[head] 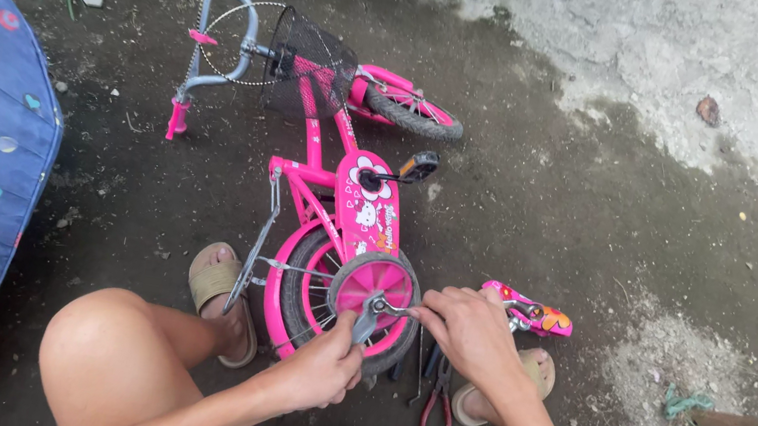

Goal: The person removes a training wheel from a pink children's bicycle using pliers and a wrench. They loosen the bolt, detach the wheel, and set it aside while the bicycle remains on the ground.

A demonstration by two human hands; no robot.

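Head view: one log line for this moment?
left hand: grips wrench | right hand: at training wheel hub | pink bicycle: lying on ground

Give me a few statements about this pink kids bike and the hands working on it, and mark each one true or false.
1. The pink bicycle lies on its side on the ground. True.
2. The left hand grips a tool at the small training wheel. True.
3. The right hand rests on the handlebar. False: it is at the training wheel's hub.
4. Red-handled pliers lie on the ground between the feet. True.
5. The basket is white. False: it is black mesh.
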